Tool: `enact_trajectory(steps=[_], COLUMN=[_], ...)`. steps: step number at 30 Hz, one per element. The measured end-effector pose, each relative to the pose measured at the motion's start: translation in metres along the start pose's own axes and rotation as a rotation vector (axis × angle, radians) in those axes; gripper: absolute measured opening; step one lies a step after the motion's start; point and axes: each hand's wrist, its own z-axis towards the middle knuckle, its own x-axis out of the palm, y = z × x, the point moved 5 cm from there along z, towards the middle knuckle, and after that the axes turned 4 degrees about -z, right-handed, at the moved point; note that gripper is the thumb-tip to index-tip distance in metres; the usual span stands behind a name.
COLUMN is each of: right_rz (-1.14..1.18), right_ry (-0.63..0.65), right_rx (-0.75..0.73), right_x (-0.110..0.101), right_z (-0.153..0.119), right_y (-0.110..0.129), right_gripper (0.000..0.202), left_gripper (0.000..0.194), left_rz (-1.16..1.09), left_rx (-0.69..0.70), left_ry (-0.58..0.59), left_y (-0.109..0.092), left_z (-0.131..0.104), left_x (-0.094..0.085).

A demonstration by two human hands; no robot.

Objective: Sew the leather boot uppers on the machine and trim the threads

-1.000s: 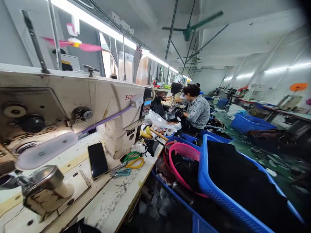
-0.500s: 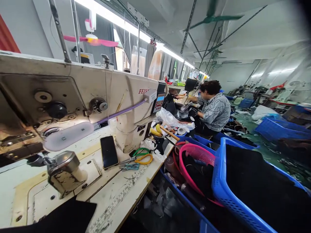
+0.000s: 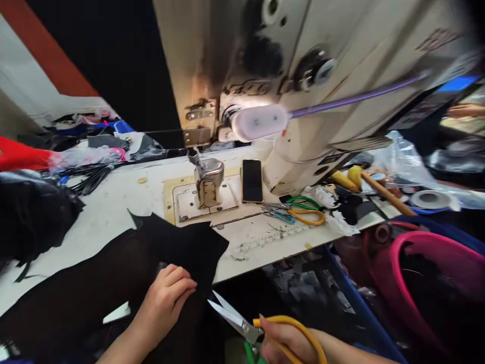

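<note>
Black fabric [image 3: 182, 242] with jagged edges lies over the white sewing table and hangs past its front edge. My left hand [image 3: 168, 296] pinches the fabric near that edge, fingers pressed together. At the bottom, my right hand [image 3: 284, 341] is wrapped round scissors [image 3: 238, 319] with one yellow and one green handle. The blades are parted and point up and left, just right of the fabric and not touching it. Behind the fabric stands the machine's metal-topped post [image 3: 209, 184], under a glowing lamp [image 3: 261, 123].
A phone [image 3: 252, 180] lies right of the post, beside other scissors [image 3: 303, 211] and blue snips [image 3: 282, 216]. A wooden stick [image 3: 386, 192] and a tape roll [image 3: 430, 198] lie farther right. A pink basket [image 3: 397, 263] stands below. Black plastic [image 3: 38, 217] is at left.
The view has swung down and left. Both my hands have come into view, the left one on the fabric and the right one holding scissors. More black fabric shows.
</note>
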Motion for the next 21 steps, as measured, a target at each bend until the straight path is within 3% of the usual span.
enact_trajectory(steps=[4,7,11,16,21], right_rz=[-0.008,-0.019,0.021,0.143,0.206], right_ry=[-0.155,-0.138,-0.031,0.177,0.269], right_rx=[0.086,0.174,0.197,0.109,0.054], right_x=[-0.027,-0.033,-0.028,-0.013,-0.006], right_z=[0.000,-0.003,-0.001,-0.003,-0.005], right_y=[-0.016,-0.013,0.003,0.025,0.038], right_gripper=[0.110,0.115,0.112,0.098,0.087], left_gripper=[0.014,0.016,0.018,0.020,0.013], left_rz=[0.016,0.044,0.077,0.105,0.210], left_rx=[-0.043,-0.058,-0.073,-0.109,-0.256], left_ry=[-0.042,-0.059,-0.065,-0.100,-0.179], left_y=[-0.012,-0.016,-0.018,-0.018,-0.025], left_z=[-0.002,-0.003,-0.004,-0.008,-0.009], left_x=[-0.002,-0.004,-0.003,0.002,0.007])
